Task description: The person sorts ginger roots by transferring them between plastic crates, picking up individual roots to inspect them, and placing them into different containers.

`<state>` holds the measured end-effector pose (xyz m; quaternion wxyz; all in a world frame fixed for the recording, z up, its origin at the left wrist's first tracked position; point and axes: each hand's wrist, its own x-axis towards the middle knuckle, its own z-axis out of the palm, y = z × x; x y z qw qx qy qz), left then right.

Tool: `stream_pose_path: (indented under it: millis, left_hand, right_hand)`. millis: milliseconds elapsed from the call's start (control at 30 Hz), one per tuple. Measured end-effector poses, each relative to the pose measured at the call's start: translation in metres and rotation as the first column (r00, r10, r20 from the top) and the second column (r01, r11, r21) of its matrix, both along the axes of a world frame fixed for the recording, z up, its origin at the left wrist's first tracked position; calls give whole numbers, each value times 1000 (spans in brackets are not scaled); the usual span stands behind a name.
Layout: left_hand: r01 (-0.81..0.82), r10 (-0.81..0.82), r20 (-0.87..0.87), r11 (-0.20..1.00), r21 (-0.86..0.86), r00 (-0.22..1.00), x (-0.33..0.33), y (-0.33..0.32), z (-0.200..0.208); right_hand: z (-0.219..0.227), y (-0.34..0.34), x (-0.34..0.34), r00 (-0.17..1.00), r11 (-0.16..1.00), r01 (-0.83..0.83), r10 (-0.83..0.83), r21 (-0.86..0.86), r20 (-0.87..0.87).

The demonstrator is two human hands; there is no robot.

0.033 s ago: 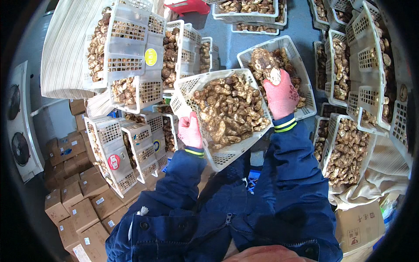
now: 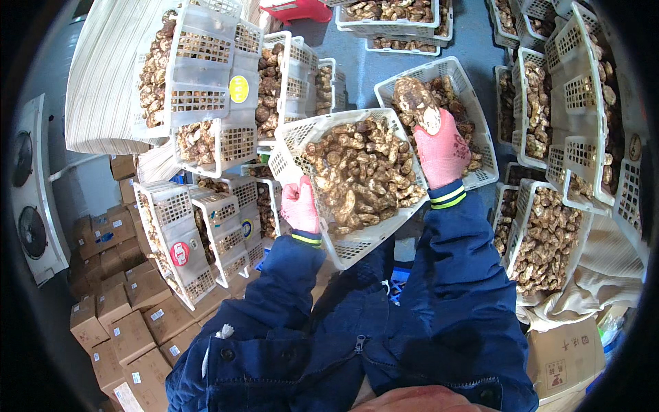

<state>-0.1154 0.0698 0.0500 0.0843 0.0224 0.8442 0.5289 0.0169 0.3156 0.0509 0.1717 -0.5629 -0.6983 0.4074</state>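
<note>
A white plastic crate [image 2: 367, 251] full of brown-and-white mushrooms [image 2: 367, 172] is in front of my body, tilted. My left hand [image 2: 299, 206], in a pink knitted glove, is closed on its left rim. Also gloved in pink, my right hand [image 2: 443, 151] grips the pale stem end of a large brown mushroom [image 2: 413, 96]. That mushroom is over a second white crate [image 2: 484, 144], behind and to the right of the first, which holds more mushrooms. Part of this second crate is hidden by my right hand and the nearer crate.
Stacked white crates of mushrooms stand at left [image 2: 199, 69] and right [image 2: 546, 254]. More crates [image 2: 388, 27] are at the far side on the blue floor [image 2: 364, 79], near a red object [image 2: 298, 9]. Cardboard boxes [image 2: 141, 336] pile up lower left; another box [image 2: 566, 360] is lower right.
</note>
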Motion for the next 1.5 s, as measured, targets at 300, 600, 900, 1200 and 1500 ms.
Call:
stream_pose_path:
  millis: [300, 600, 900, 1200, 1500]
  left_hand:
    - [-8, 7, 15, 998, 66, 1000, -1, -6, -2]
    - [-7, 7, -13, 999, -45, 1000, 0, 0, 3]
    - [-11, 10, 10, 1000, 14, 1000, -1, -2, 6]
    - [-19, 20, 14, 999, -34, 1000, 3, 9, 9]
    - [-42, 41, -9, 997, -62, 999, 1, 1, 5]
  right_hand:
    - [-1, -6, 2, 968, 963, -186, 146, 195, 202]
    - [4, 2, 15, 950, 884, -278, 196, 377, 242]
    - [-18, 4, 18, 960, 901, -276, 274, 335, 53]
    - [-67, -17, 29, 592, 631, -354, -420, -690, -688]
    - [-66, -20, 30, 548, 282, -243, -750, -928, -371]
